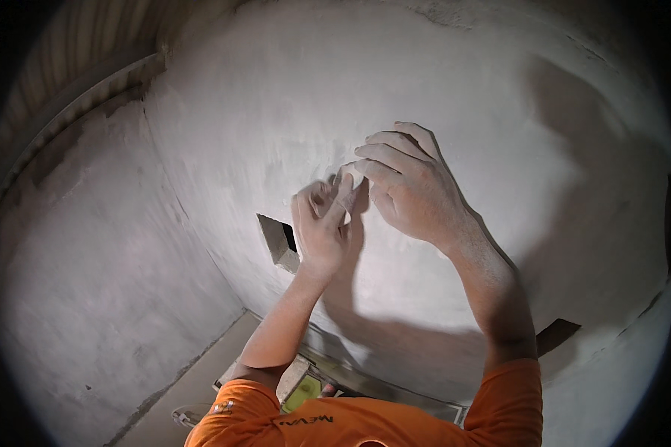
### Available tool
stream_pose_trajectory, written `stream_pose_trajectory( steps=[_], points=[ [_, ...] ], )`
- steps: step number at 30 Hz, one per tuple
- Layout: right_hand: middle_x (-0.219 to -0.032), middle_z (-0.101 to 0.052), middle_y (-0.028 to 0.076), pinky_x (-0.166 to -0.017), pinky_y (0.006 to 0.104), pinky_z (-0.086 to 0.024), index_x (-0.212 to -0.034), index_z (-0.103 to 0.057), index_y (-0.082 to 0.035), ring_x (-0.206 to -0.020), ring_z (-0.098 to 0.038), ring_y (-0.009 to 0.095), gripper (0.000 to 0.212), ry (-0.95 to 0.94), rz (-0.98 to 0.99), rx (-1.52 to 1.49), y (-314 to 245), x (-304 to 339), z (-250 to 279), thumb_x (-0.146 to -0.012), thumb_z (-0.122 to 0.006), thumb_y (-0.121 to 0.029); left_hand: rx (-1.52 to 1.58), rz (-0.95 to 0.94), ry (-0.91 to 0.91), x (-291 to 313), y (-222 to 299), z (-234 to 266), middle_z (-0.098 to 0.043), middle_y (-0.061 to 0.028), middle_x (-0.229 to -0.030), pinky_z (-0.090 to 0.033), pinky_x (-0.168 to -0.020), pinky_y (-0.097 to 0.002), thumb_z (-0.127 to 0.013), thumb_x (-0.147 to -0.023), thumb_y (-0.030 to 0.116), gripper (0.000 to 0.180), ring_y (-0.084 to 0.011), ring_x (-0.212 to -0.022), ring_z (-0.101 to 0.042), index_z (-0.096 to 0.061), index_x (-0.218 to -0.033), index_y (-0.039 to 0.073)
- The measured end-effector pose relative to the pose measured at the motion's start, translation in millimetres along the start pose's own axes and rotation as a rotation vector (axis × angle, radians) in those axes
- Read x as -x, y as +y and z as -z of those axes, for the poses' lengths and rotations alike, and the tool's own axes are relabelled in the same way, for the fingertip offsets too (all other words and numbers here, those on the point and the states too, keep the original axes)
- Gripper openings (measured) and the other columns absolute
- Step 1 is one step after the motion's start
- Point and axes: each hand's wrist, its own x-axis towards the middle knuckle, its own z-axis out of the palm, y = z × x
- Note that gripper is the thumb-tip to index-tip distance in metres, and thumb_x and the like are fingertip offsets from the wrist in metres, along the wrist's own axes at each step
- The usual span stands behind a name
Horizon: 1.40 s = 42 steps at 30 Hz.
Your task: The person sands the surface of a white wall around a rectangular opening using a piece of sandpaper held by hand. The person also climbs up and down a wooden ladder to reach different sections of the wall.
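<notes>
Both my hands are raised in front of a pale grey plastered wall (440, 97), and their skin looks dusted with white. Between them is a small white piece (354, 176), thin and flat-looking, whose kind I cannot make out. My left hand (323, 226) is closed, with its fingers curled and their tips pinching the piece from the left. Coming from the right, my right hand (414, 186) has its thumb and forefinger at the piece's other side. Its remaining fingers stretch out close to the wall.
A rectangular hole (279, 242) opens in the wall by my left wrist, and a dark slot (558, 337) lies beside my right elbow. Another plastered wall (104, 253) meets this one at the left. Low down is a yellow-green item (302, 392). Corrugated sheeting (74, 56) is at upper left.
</notes>
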Motion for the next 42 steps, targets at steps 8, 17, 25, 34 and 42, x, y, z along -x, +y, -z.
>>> stream_pose_trajectory(
  steps=[8, 17, 25, 34, 42],
  points=[
    [-0.119, -0.073, 0.004, -0.116, 0.045, -0.039, -0.098, -0.077, -0.007, -0.125, -0.062, 0.019, 0.012, -0.004, -0.02, 0.024, -2, 1, 9, -0.088, -0.073, -0.01, 0.183, 0.009, 0.048, -24, -2, -8, -0.068, -0.0138, -0.083, -0.056, -0.064, -0.0395, -0.075, -0.09, 0.002, 0.042, -0.0303, -0.07, -0.069, -0.076, -0.131, 0.011],
    [-0.135, -0.067, 0.005, -0.117, 0.0447, -0.039, -0.108, -0.078, -0.009, -0.136, -0.055, 0.019, 0.02, -0.031, 0.026, 0.213, 1, 12, 3, -0.09, -0.072, -0.017, 0.185, -0.064, -0.141, -30, -39, 7, -0.077, -0.0182, -0.086, -0.059, -0.069, -0.0353, -0.068, -0.094, 0.001, 0.022, -0.0254, -0.072, -0.077, -0.08, -0.113, 0.002],
    [-0.151, -0.059, -0.001, -0.124, 0.0452, -0.035, -0.123, -0.072, -0.017, -0.144, -0.049, 0.017, 0.027, -0.069, 0.005, 0.406, 11, 16, 20, -0.099, -0.065, -0.029, 0.224, -0.023, -0.067, -26, -32, -3, -0.062, -0.0163, -0.061, -0.049, -0.054, -0.0333, -0.072, -0.099, 0.011, 0.023, -0.0121, -0.056, -0.06, -0.072, -0.085, -0.007],
    [-0.15, -0.058, -0.003, -0.126, 0.0535, -0.029, -0.127, -0.069, -0.02, -0.146, -0.045, 0.014, 0.029, -0.038, -0.047, 0.502, 7, 20, 12, -0.099, -0.066, -0.027, 0.185, -0.236, -0.176, -35, -30, -3, -0.065, -0.0194, -0.067, -0.051, -0.055, -0.0404, -0.07, -0.093, 0.008, 0.012, -0.0321, -0.057, -0.067, -0.072, -0.082, 0.004],
    [-0.144, -0.058, 0.003, -0.125, 0.0562, -0.028, -0.124, -0.072, -0.018, -0.142, -0.046, 0.022, 0.028, -0.001, -0.063, 0.566, 4, -6, -4, -0.098, -0.068, -0.029, 0.181, -0.342, -0.265, -29, -26, 2, -0.059, -0.0178, -0.06, -0.05, -0.054, -0.0433, -0.065, -0.096, 0.013, 0.027, -0.0358, -0.052, -0.061, -0.066, -0.071, 0.003]
  ],
)
